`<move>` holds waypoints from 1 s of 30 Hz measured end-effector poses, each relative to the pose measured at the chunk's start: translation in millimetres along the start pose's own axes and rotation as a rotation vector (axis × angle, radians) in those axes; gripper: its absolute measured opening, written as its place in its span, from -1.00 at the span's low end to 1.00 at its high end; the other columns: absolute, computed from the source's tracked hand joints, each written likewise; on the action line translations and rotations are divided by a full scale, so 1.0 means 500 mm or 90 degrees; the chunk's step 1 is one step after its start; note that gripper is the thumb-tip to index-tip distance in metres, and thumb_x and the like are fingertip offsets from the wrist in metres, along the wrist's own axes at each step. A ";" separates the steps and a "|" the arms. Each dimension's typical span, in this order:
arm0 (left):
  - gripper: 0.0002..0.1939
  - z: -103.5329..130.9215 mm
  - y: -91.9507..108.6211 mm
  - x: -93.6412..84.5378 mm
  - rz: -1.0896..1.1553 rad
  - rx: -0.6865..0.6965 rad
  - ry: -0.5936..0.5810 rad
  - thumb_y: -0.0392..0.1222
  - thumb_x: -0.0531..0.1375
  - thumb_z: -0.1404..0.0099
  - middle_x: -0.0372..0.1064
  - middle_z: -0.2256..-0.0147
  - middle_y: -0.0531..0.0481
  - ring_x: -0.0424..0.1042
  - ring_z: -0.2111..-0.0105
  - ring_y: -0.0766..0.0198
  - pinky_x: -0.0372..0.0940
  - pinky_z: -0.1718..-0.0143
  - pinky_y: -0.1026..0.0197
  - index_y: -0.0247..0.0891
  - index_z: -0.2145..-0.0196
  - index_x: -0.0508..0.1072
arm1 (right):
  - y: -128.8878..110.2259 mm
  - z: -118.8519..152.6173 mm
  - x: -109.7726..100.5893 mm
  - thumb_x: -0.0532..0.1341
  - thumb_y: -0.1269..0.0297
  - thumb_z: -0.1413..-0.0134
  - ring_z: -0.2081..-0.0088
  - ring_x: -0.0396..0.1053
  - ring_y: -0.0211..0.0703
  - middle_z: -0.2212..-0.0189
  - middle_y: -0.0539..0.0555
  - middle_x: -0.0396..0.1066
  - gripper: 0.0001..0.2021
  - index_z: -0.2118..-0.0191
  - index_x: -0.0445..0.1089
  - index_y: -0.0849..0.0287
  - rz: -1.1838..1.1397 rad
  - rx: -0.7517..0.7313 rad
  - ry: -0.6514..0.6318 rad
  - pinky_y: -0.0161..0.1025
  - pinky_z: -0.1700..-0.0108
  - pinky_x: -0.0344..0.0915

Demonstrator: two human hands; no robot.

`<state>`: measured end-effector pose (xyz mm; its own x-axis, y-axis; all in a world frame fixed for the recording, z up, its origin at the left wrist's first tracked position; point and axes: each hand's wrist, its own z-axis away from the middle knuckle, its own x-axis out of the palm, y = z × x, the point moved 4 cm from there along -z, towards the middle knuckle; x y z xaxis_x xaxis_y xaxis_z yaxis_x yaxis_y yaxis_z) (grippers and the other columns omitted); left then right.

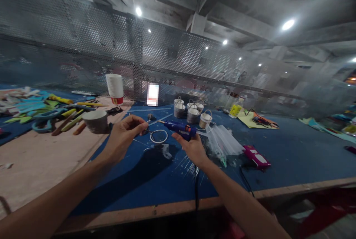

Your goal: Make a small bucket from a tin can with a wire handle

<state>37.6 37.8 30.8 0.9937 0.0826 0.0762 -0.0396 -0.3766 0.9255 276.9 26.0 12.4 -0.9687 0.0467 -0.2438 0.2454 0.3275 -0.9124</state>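
My right hand (pixel 194 148) is wrapped round a blue hot glue gun (pixel 180 129), its nozzle aimed left at my other hand. The fingertips of my left hand (pixel 129 131) are pinched together at the nozzle's end. A small dark thing shows at those fingertips, too small to name. Below, between the hands, a white ring (pixel 158 136) appears over the blue table mat. Behind the glue gun stand several small grey cups with looped handles (pixel 192 114). Left of my left hand is a handleless grey-wrapped cup (pixel 96 121).
A stack of white paper cups (pixel 115 87) stands at back left, near scissors (pixel 44 122) and several tools. Clear plastic sleeves (pixel 224 140) and a magenta box (pixel 256 157) lie to the right. A bottle with a yellow label (pixel 236 108) stands by the perforated metal screen (pixel 167 53).
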 end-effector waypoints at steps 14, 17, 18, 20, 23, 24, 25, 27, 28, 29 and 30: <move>-0.76 -0.001 -0.004 0.000 0.027 -0.035 0.006 -0.13 0.46 -0.08 0.41 0.50 0.09 0.32 0.50 0.35 0.16 0.42 0.28 -0.25 0.41 0.51 | -0.013 0.002 0.000 0.35 -0.12 -0.04 0.49 0.23 -0.24 0.58 -0.02 0.32 -0.56 0.26 0.54 0.24 0.006 0.020 -0.006 -0.29 0.40 0.20; -0.76 -0.002 -0.006 0.000 0.048 -0.056 0.003 -0.14 0.47 -0.06 0.40 0.49 0.10 0.32 0.49 0.36 0.16 0.41 0.29 -0.26 0.42 0.51 | -0.012 0.001 0.000 0.35 -0.12 -0.03 0.52 0.20 -0.25 0.61 -0.05 0.30 -0.57 0.29 0.54 0.23 0.006 0.023 -0.003 -0.29 0.41 0.19; -0.76 -0.002 -0.007 0.000 0.053 -0.061 0.003 -0.14 0.47 -0.06 0.39 0.49 0.10 0.32 0.49 0.37 0.16 0.41 0.29 -0.26 0.42 0.51 | -0.011 0.001 0.000 0.36 -0.12 -0.03 0.53 0.18 -0.26 0.62 -0.06 0.28 -0.57 0.29 0.53 0.23 0.003 0.024 -0.005 -0.29 0.42 0.18; -0.76 -0.003 -0.010 -0.001 0.055 -0.070 -0.003 -0.13 0.47 -0.06 0.39 0.49 0.09 0.31 0.49 0.37 0.17 0.41 0.30 -0.26 0.42 0.51 | -0.006 0.000 0.000 0.36 -0.12 -0.02 0.55 0.14 -0.28 0.64 -0.08 0.25 -0.58 0.32 0.52 0.22 -0.004 0.024 -0.008 -0.29 0.42 0.17; -0.75 -0.003 -0.014 -0.002 0.052 -0.074 -0.013 -0.12 0.48 -0.06 0.41 0.48 0.08 0.31 0.48 0.37 0.17 0.41 0.30 -0.26 0.41 0.53 | 0.000 -0.001 -0.001 0.36 -0.13 -0.02 0.57 0.13 -0.30 0.66 -0.10 0.22 -0.58 0.37 0.50 0.21 -0.002 0.021 -0.008 -0.29 0.42 0.17; -0.75 -0.003 -0.015 -0.002 0.050 -0.073 -0.016 -0.12 0.48 -0.06 0.42 0.47 0.07 0.32 0.48 0.37 0.18 0.40 0.29 -0.26 0.41 0.53 | 0.001 -0.001 -0.001 0.36 -0.14 -0.02 0.57 0.13 -0.29 0.66 -0.10 0.21 -0.57 0.37 0.50 0.21 -0.001 0.020 -0.008 -0.29 0.42 0.17; -0.75 -0.003 -0.015 -0.002 0.049 -0.071 -0.016 -0.12 0.48 -0.05 0.42 0.47 0.07 0.32 0.48 0.36 0.18 0.40 0.29 -0.26 0.41 0.53 | 0.001 -0.001 -0.001 0.35 -0.14 -0.02 0.57 0.14 -0.29 0.67 -0.10 0.22 -0.57 0.37 0.51 0.21 0.000 0.021 -0.009 -0.29 0.42 0.17; -0.75 -0.004 -0.013 -0.002 0.055 -0.069 -0.011 -0.12 0.48 -0.05 0.41 0.48 0.07 0.31 0.48 0.37 0.18 0.42 0.29 -0.26 0.42 0.53 | -0.001 -0.001 0.000 0.35 -0.15 -0.02 0.55 0.17 -0.26 0.66 -0.08 0.24 -0.56 0.34 0.52 0.21 0.004 0.027 -0.009 -0.29 0.41 0.18; -0.75 -0.004 -0.013 -0.002 0.062 -0.071 -0.009 -0.12 0.48 -0.05 0.41 0.48 0.08 0.31 0.49 0.37 0.18 0.43 0.30 -0.26 0.42 0.53 | -0.002 -0.001 0.000 0.35 -0.15 -0.01 0.55 0.18 -0.25 0.66 -0.08 0.25 -0.56 0.33 0.52 0.21 0.007 0.032 -0.008 -0.28 0.41 0.18; -0.75 -0.005 -0.012 -0.003 0.070 -0.076 -0.006 -0.13 0.48 -0.04 0.40 0.49 0.08 0.31 0.49 0.37 0.17 0.44 0.31 -0.26 0.42 0.53 | -0.003 -0.001 0.000 0.35 -0.15 -0.01 0.54 0.19 -0.24 0.65 -0.07 0.26 -0.56 0.33 0.52 0.22 0.012 0.039 -0.006 -0.28 0.41 0.19; -0.75 -0.006 -0.012 -0.003 0.080 -0.083 -0.002 -0.13 0.49 -0.04 0.40 0.49 0.08 0.32 0.50 0.38 0.17 0.45 0.31 -0.26 0.42 0.53 | -0.004 -0.001 0.000 0.35 -0.15 -0.01 0.53 0.21 -0.24 0.65 -0.06 0.27 -0.55 0.32 0.53 0.23 0.016 0.044 -0.006 -0.28 0.40 0.19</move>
<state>35.9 42.6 26.1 0.9804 0.0388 0.1934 -0.1769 -0.2607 0.9491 276.5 25.9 14.4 -0.9619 0.0457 -0.2694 0.2718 0.2609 -0.9263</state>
